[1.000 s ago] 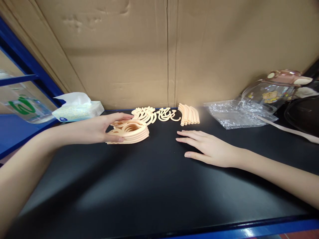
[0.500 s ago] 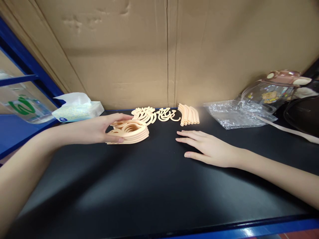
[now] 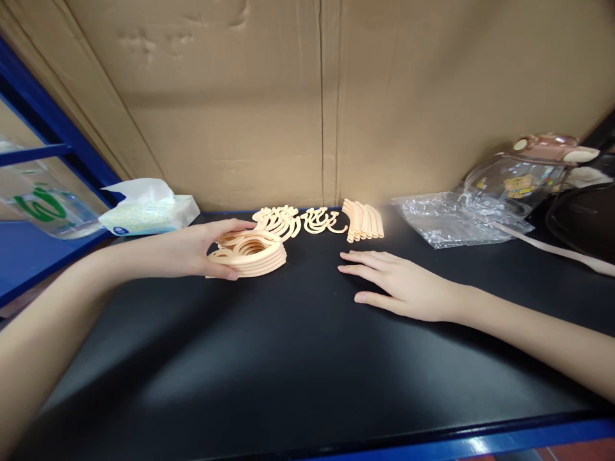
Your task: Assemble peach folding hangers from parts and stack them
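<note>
My left hand [image 3: 195, 250] is closed around the left side of a stack of peach-coloured curved plastic pieces [image 3: 269, 259], thumb at the front and fingers over the back. The stack lies on the black table and has rounded openings through it. Just behind it is a pile of small peach hooks [image 3: 283, 221], with several more curved hooks [image 3: 317, 221] to its right. A row of peach curved bars [image 3: 362, 221] lies further right. My right hand [image 3: 406, 288] rests palm down on the table in front of those bars, fingers apart, holding nothing.
A tissue box [image 3: 148, 211] stands at the back left, beside a clear bottle [image 3: 52, 205] by the blue frame. Crumpled clear plastic bags [image 3: 437, 221] and a clear bottle with a brown lid [image 3: 523, 173] sit at the back right. Cardboard [image 3: 240, 102] backs the table.
The view has shifted very slightly. Both hands and the plastic pieces stay as they were.
</note>
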Available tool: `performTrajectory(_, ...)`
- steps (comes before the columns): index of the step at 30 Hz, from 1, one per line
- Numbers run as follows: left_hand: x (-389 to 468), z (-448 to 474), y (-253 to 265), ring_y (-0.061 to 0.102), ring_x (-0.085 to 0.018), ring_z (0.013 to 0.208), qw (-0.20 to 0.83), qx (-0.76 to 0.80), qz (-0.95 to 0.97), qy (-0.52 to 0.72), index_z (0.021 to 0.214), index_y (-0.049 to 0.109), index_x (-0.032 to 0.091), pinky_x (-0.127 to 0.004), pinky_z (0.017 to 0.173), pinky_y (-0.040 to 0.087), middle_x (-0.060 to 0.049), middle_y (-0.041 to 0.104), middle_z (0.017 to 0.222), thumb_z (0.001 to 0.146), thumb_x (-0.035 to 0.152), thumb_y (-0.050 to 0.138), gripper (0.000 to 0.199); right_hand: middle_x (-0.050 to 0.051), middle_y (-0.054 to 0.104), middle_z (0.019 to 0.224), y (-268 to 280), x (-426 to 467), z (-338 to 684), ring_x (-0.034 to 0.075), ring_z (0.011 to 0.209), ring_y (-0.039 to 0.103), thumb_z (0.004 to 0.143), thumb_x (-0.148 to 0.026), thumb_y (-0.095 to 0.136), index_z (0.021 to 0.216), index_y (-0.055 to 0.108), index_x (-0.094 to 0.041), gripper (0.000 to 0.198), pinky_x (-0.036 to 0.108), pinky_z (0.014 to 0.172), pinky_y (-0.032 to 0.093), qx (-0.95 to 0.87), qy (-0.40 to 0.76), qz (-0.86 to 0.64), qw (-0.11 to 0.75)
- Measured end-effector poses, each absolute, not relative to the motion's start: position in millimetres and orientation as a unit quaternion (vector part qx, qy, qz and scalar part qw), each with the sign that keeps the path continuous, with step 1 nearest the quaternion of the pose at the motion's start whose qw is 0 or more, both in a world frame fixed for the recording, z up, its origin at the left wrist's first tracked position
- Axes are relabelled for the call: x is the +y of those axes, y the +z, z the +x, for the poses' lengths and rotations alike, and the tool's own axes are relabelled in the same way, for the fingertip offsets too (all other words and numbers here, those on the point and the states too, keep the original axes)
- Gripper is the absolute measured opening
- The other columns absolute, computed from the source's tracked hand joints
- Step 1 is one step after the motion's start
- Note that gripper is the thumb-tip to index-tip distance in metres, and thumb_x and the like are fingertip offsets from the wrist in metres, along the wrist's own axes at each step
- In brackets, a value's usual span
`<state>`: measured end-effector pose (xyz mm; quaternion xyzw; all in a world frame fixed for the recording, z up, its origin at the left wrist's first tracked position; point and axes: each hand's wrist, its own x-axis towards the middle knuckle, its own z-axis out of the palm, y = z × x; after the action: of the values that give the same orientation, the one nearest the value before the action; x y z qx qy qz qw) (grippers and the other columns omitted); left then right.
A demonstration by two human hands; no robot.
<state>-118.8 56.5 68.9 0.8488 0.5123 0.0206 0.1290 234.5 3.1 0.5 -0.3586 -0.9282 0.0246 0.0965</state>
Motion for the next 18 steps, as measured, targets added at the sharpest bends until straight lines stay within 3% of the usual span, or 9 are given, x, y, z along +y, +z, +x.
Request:
performTrajectory(12,49,-109,78,0.054,-0.022,0.113,0.193,0.537,0.821,0.009,0.14,0.029,0.032,-0.03,0.092,0.044,0.001,0.046,0.138,0.078,0.039,0.062,0.071,0.008,0.036,0.146,0,4,234,0.024,0.133,0.036,0.095,-0.051,0.035,0.137,0.044,-0.018,0.054,0.045,0.109,0.033,-0.928,0.024,-0.358,0.098)
performTrajectory(15,51,-113,76,0.049,-0.028,0.12,0.17,0.539,0.825,0.01,0.142,0.026,0.031,-0.038,0.096,0.042,-0.002,0.041,0.143,0.073,0.047,0.066,0.081,0.008,0.035,0.147,0,4,235,0.024,0.133,0.035,0.095,-0.051,0.035,0.137,0.044,-0.019,0.054,0.044,0.109,0.032,-0.927,0.025,-0.36,0.098)
performTrajectory(18,50,-107,73,0.026,-0.037,0.136,0.083,0.505,0.858,0.055,0.143,0.026,0.029,-0.051,0.106,0.029,-0.006,0.027,0.151,0.067,0.062,0.066,0.093,0.008,0.035,0.147,0,4,234,0.024,0.133,0.035,0.095,-0.051,0.035,0.137,0.044,-0.019,0.054,0.045,0.109,0.032,-0.927,0.026,-0.36,0.099)
